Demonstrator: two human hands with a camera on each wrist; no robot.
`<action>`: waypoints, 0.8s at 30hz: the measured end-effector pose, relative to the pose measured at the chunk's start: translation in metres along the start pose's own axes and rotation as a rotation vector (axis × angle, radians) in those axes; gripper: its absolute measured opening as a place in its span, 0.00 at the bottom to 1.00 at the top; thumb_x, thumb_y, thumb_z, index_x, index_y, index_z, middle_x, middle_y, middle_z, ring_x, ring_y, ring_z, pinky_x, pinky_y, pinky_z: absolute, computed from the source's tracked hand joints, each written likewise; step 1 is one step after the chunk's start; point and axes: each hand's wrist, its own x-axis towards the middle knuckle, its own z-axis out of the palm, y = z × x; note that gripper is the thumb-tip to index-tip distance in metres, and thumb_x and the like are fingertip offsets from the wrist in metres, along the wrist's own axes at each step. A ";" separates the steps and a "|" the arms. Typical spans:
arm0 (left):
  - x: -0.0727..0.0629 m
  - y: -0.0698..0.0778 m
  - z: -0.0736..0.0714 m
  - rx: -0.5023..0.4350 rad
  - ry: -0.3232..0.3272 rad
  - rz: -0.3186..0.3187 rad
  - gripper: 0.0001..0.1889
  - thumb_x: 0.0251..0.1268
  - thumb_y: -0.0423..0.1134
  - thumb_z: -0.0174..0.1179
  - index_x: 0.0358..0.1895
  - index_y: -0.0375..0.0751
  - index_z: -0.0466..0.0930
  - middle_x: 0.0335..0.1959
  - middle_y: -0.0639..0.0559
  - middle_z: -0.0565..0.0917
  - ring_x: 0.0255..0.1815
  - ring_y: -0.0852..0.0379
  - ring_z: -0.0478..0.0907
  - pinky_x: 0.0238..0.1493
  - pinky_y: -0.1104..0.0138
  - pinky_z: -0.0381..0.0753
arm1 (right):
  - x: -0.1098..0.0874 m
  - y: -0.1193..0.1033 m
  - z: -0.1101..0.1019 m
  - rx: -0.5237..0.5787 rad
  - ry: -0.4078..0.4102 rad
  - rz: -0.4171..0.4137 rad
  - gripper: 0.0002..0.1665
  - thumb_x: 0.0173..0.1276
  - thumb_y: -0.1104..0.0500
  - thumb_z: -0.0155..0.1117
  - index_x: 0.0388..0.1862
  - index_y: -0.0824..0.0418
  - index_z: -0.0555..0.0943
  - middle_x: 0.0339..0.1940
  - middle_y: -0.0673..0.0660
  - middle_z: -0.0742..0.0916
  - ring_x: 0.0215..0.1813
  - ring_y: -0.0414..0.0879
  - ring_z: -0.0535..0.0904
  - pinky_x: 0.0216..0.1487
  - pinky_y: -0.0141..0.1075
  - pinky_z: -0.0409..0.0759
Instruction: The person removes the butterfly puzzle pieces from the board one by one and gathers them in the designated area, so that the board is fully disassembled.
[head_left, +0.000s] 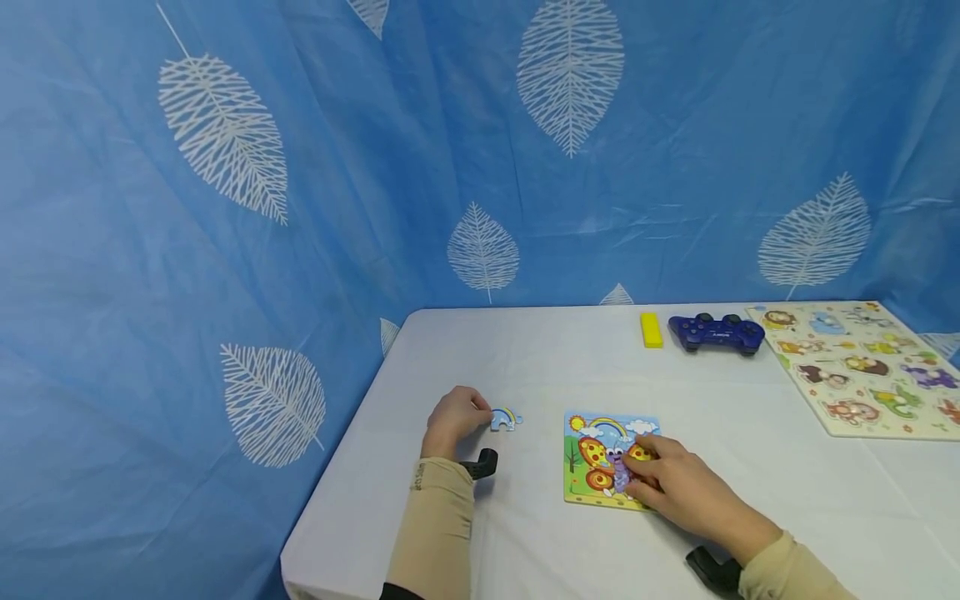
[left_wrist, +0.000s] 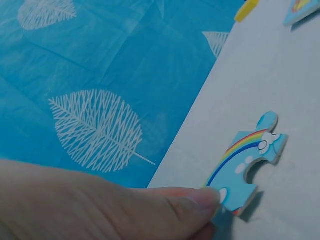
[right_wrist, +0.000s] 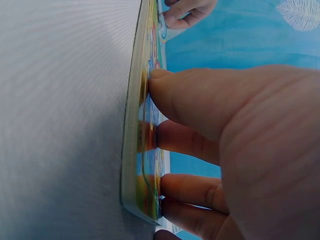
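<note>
Toward the table's left side, my left hand [head_left: 456,419] pinches the edge of a light-blue jigsaw piece [left_wrist: 247,165] with a rainbow and white clouds on it. The piece appears tilted close over the white cloth in the left wrist view. To the right lies a square butterfly puzzle board [head_left: 592,492], printed with a sun, a rainbow and a purple-bodied butterfly. My right hand [head_left: 682,483] rests its thumb and fingertips on the board's right half, covering part of a wing. From the side, in the right wrist view, the fingers [right_wrist: 192,190] spread across the board's face.
At the back of the table [head_left: 510,350] lie a yellow block [head_left: 651,330] and a dark blue game controller [head_left: 717,333]. A large animal puzzle board [head_left: 817,417] fills the right back corner. Behind the table hangs a blue curtain [head_left: 360,167] with white leaf prints.
</note>
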 end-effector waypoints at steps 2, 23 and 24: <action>0.000 0.002 0.002 0.021 0.013 0.000 0.05 0.63 0.44 0.72 0.32 0.50 0.88 0.37 0.53 0.87 0.35 0.53 0.79 0.38 0.57 0.78 | 0.000 0.001 0.000 0.001 -0.001 0.004 0.26 0.69 0.46 0.71 0.60 0.58 0.87 0.66 0.68 0.80 0.67 0.67 0.76 0.62 0.62 0.76; -0.013 0.057 0.048 -0.186 -0.054 0.380 0.09 0.71 0.47 0.67 0.49 0.52 0.85 0.33 0.59 0.83 0.23 0.62 0.77 0.26 0.67 0.75 | -0.001 0.002 0.002 -0.009 0.001 -0.009 0.26 0.69 0.45 0.71 0.59 0.58 0.87 0.65 0.68 0.81 0.67 0.66 0.76 0.59 0.62 0.78; -0.014 0.061 0.054 -0.195 -0.101 0.418 0.09 0.71 0.47 0.67 0.49 0.52 0.85 0.33 0.60 0.82 0.24 0.63 0.76 0.26 0.68 0.76 | -0.001 0.002 0.002 -0.011 0.002 -0.011 0.26 0.69 0.45 0.71 0.59 0.59 0.87 0.65 0.69 0.81 0.67 0.66 0.76 0.59 0.62 0.78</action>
